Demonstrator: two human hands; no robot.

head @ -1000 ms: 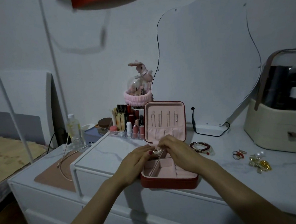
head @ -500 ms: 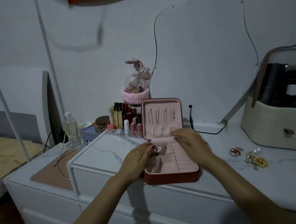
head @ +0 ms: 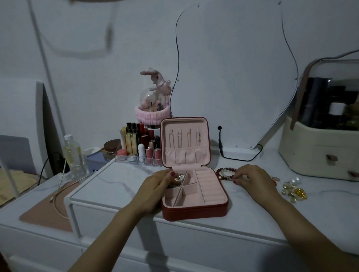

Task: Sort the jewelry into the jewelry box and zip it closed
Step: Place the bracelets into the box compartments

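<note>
While the red jewelry box (head: 194,190) lies open at the front edge of the white dresser top (head: 118,180), lid propped upright at its 12 o'clock side, the step in hand looks like fetching the red bead bracelet (head: 227,173), which lies on the marble just beside the box at its 3 o'clock. The right hand (head: 251,178) has its fingertips curled down onto the bracelet's near side, seemingly pinching it, though whether it is truly gripped I cannot tell. The left hand (head: 156,187) rests against the box's 9 o'clock wall, fingers bent over a pearl piece (head: 179,178) in the rear-left compartment, touching rather than clearly holding it. To do this well, keep that left hand steadying the box, lift the bracelet whole so the beads do not drag, and lower it into a free compartment, clear of the ring rolls (head: 209,186). Farther out at 3 o'clock wait a small ring (head: 275,178) and gold and pearl clips (head: 293,190); the zip comes last.
</note>
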